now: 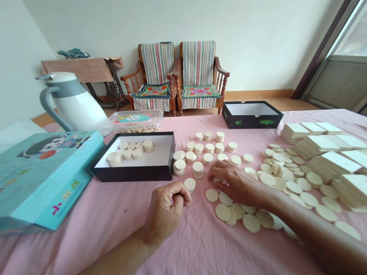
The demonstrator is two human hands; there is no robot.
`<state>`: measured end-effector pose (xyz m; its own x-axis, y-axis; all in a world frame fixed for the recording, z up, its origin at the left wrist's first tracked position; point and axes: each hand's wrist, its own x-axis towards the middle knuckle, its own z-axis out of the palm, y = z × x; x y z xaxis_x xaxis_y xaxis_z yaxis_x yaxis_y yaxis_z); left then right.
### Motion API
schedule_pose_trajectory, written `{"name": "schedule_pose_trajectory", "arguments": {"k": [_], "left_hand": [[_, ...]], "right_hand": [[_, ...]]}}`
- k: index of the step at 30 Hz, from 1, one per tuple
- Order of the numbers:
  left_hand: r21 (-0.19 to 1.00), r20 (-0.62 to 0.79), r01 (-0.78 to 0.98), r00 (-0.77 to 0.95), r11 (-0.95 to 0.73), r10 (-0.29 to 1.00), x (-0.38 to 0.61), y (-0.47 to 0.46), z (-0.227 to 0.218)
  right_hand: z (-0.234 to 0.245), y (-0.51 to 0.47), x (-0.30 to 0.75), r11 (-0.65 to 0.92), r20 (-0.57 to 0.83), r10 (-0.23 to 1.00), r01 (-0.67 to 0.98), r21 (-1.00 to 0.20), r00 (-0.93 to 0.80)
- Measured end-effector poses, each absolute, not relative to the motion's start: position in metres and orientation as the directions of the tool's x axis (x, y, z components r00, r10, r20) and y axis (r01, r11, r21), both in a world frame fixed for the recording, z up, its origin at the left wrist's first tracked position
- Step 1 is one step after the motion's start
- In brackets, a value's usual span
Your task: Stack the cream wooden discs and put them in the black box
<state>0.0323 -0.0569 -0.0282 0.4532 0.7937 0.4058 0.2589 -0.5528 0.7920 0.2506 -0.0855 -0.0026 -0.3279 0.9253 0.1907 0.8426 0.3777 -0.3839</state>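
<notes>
My left hand [169, 206] rests on the pink cloth with its fingers curled into a fist; whatever it may hold is hidden. Just beyond its knuckles is a pale round wooden disc [189, 184]. My right hand [235, 180] reaches down over the discs, fingers bent but apart, with a disc [218, 179] partly showing beneath them. Short stacks of discs [198, 169] stand in rows ahead of both hands. Loose discs [251, 223] lie scattered under my right forearm and in a heap [280, 163] to the right.
A black box [140, 176] with white lining holds more disc stacks at left. Beside it are a turquoise box [35, 182], a white-grey jug [78, 104] and a clear plastic container [136, 120]. Another black box [253, 118] sits far right, behind piles of rectangular pale pieces [336, 158].
</notes>
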Motion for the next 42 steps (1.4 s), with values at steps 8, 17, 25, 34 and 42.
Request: {"name": "schedule_pose_trajectory", "arguments": {"k": [8, 17, 25, 34, 42], "left_hand": [[0.790, 0.408, 0.265, 0.448, -0.553, 0.796, 0.032, -0.057, -0.026], [0.778, 0.413, 0.284, 0.441, -0.560, 0.797, 0.033, -0.055, -0.026], [0.792, 0.407, 0.285, 0.415, -0.540, 0.814, 0.034, -0.055, -0.024], [0.788, 0.411, 0.292, 0.405, -0.542, 0.817, 0.035, -0.054, -0.024], [0.787, 0.409, 0.297, 0.404, -0.540, 0.818, 0.035, -0.054, -0.024]], "right_hand": [[0.009, -0.104, 0.247, 0.489, 0.179, 0.872, 0.799, -0.351, -0.455], [0.007, -0.106, 0.235, 0.528, 0.123, 0.848, 0.805, -0.270, -0.515], [0.021, -0.098, 0.275, 0.356, 0.401, 0.898, 0.836, -0.418, -0.182], [0.002, -0.073, 0.348, -0.156, 0.421, 0.837, 0.889, -0.430, 0.350], [-0.021, -0.063, 0.345, -0.219, 0.272, 0.922, 0.951, -0.218, 0.275]]}}
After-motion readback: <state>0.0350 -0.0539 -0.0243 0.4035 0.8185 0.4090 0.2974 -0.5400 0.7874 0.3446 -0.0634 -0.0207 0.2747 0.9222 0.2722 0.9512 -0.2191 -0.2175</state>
